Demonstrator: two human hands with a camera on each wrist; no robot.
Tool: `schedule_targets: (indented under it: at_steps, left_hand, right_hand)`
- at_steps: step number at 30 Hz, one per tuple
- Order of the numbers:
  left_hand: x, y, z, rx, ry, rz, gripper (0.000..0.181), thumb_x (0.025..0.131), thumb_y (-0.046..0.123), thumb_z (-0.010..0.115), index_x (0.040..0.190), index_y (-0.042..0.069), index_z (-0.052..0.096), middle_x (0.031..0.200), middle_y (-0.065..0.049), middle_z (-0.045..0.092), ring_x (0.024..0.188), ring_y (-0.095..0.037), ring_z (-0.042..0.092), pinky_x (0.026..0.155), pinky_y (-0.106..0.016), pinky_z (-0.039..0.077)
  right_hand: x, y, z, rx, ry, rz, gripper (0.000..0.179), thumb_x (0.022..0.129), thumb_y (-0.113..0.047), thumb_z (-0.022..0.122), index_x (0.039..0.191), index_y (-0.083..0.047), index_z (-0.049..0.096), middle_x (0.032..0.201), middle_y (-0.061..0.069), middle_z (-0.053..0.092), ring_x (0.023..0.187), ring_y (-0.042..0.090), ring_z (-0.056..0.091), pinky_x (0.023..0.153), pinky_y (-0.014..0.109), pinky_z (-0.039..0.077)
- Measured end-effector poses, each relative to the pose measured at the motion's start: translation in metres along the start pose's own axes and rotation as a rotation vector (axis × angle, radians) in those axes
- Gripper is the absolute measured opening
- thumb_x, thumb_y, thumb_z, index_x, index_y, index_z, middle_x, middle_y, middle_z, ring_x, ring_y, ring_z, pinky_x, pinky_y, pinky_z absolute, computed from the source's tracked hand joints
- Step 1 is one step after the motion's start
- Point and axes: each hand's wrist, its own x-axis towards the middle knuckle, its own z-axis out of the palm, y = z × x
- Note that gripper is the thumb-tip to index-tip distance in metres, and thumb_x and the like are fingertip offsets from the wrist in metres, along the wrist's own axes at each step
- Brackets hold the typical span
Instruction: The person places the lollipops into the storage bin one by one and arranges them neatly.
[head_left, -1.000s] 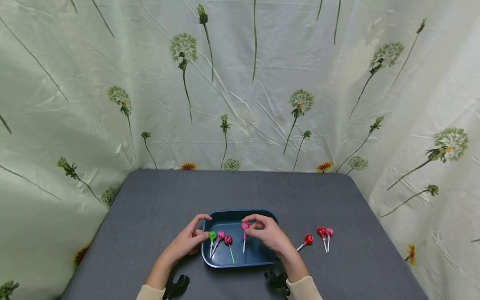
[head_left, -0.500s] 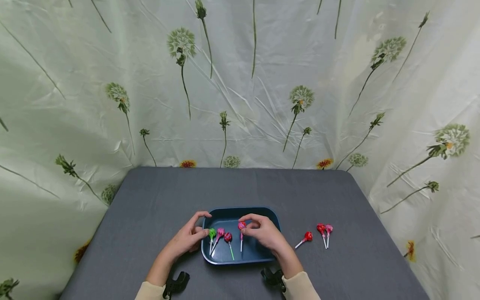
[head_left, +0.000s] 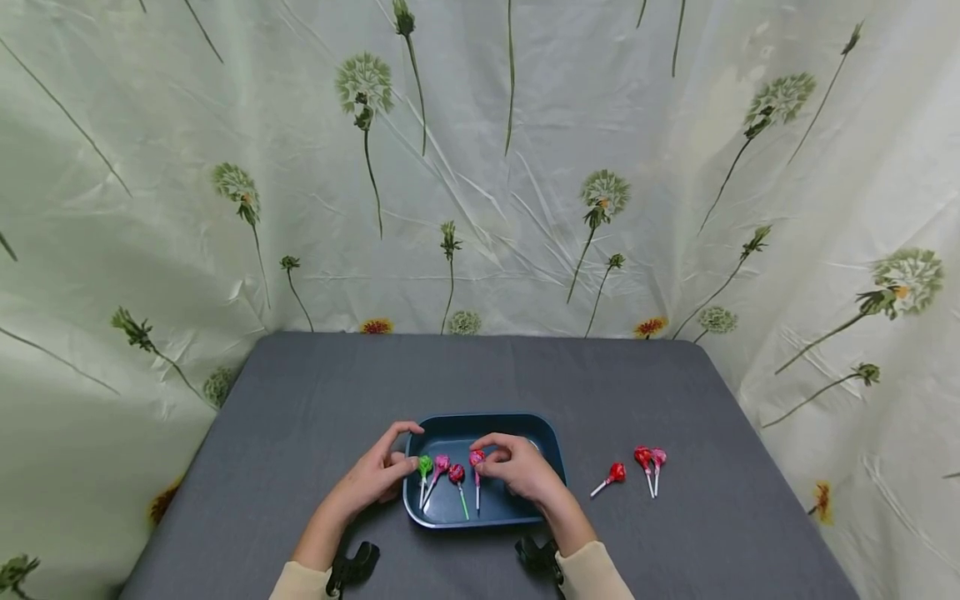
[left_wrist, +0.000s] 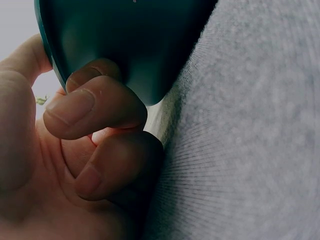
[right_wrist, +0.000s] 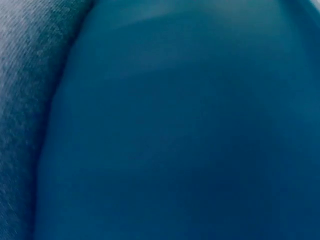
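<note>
My left hand [head_left: 372,477] grips the left end of a dark blue tray [head_left: 510,525]; in the left wrist view its curled fingers [left_wrist: 107,107] lie against the tray's outer wall [left_wrist: 125,40]. Over the tray, my right hand [head_left: 520,471] pinches a pink-and-red lollipop [head_left: 477,460] by its head, the stick pointing toward me. Left of it lie a dark red lollipop [head_left: 456,473] with a green stick, a pink lollipop [head_left: 442,463] and a green lollipop [head_left: 425,465]. The right wrist view holds only the tray's blurred wall [right_wrist: 165,125] and some cloth.
On the grey table [head_left: 337,375], right of the tray, lies a red lollipop [head_left: 617,472]. Farther right are another red lollipop [head_left: 642,456] and a pink lollipop [head_left: 658,457], side by side. A flowered curtain [head_left: 480,167] hangs behind the table.
My right hand has moved a little left with the pink-and-red lollipop, closer to the dark red one. The left hand has stayed on the tray.
</note>
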Motion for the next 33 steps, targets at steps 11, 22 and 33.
schedule_targets:
  at_steps: [11, 22, 33]
  left_hand:
    - [0.001, 0.002, -0.001, -0.03, -0.016, -0.012, 0.051, 0.107, 0.024, 0.061, 0.152, 0.015, 0.037, 0.067, 0.002, 0.048, 0.049, -0.008, 0.039, 0.049, -0.022, 0.038]
    - [0.0, 0.003, 0.002, -0.045, -0.012, -0.051, 0.053, 0.107, 0.025, 0.062, 0.152, 0.017, 0.037, 0.069, 0.001, 0.049, 0.05, -0.01, 0.04, 0.049, -0.023, 0.038]
    - [0.0, 0.004, 0.0, -0.064, -0.024, -0.045, 0.053, 0.107, 0.025, 0.062, 0.153, 0.016, 0.036, 0.069, 0.002, 0.048, 0.049, -0.009, 0.038, 0.049, -0.023, 0.038]
  right_hand:
    - [0.002, 0.001, 0.005, -0.039, 0.011, 0.014, 0.026, 0.097, -0.017, 0.076, 0.123, -0.01, 0.074, 0.081, 0.003, 0.07, 0.053, 0.011, 0.041, 0.051, 0.023, 0.034]
    - [0.006, -0.001, 0.011, -0.138, 0.042, 0.067, 0.023, 0.096, -0.015, 0.078, 0.119, -0.014, 0.076, 0.077, -0.002, 0.065, 0.057, 0.012, 0.046, 0.053, 0.025, 0.036]
    - [0.006, -0.001, 0.014, -0.185, 0.045, 0.068, 0.022, 0.096, -0.017, 0.078, 0.117, -0.014, 0.076, 0.077, -0.002, 0.064, 0.063, 0.013, 0.049, 0.057, 0.027, 0.037]
